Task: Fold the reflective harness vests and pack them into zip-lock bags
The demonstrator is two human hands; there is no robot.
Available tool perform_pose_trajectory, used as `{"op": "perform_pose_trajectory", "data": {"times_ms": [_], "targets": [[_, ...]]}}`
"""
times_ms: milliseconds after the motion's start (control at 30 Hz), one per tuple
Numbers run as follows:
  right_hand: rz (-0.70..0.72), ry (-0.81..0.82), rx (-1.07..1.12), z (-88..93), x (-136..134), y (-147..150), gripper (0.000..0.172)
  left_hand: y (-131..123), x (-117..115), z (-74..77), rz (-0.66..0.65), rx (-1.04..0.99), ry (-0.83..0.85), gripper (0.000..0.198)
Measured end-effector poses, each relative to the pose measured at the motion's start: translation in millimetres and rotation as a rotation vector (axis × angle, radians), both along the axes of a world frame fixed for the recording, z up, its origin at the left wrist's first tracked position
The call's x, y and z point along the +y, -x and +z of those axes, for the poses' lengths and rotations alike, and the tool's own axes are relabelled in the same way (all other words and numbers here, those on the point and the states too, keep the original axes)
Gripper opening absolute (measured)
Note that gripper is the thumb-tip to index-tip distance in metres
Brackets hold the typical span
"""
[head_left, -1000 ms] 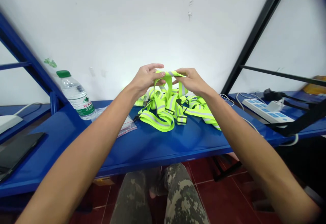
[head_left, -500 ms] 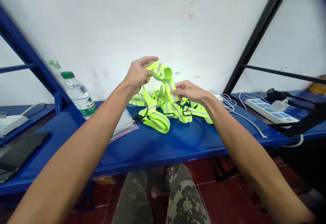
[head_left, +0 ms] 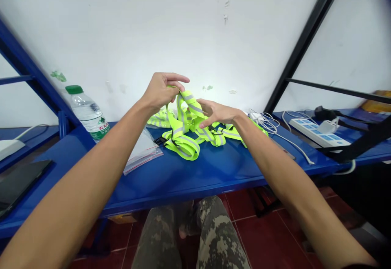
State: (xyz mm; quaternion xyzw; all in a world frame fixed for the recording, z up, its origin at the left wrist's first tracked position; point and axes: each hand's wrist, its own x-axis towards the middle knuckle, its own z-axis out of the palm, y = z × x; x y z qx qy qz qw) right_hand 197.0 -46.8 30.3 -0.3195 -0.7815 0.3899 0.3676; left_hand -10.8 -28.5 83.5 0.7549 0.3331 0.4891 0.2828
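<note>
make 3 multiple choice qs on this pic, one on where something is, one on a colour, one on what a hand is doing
1. Where is the plastic water bottle relative to the reflective straps?
A) to their right
B) to their left
C) on top of them

2. What colour is the bottle cap?
A) green
B) blue
C) white

3. What is the left hand doing?
A) lying flat
B) holding the bottle
C) gripping the straps

Answers:
1. B, it stands left of the straps on the blue table.
2. A, the cap shows green.
3. C, its fingers curl over the straps.
</note>
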Motion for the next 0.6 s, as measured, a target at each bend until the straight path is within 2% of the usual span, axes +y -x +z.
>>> {"op": "perform_pose_trajectory", "data": {"times_ms": [100,200,333,467,600], "targets": [[0.186,0.203,0.053,4.4,0,-10,0.038,5,1,-0.5,0.048,0.018,-0.053,0.042],[0.194,0.243,0.094,7.3,1,-15,0.026,5,5,-3.4,0.086,0.021,-0.11,0.044],[0.164,0.104,-0.017,14.0,-3,-10,0.018,0,7,-7.1,0.193,-0.028,-0.214,0.037],[0.018,-0.104,-0.107,17.8,-12,3,0.013,-5,0,-8.2,0.243,-0.079,-0.244,0.035],[-0.045,-0.086,-0.102,9.9,-12,19,0.021,-7,-11,-7.6,0.239,-0.088,-0.216,0.035]]}}
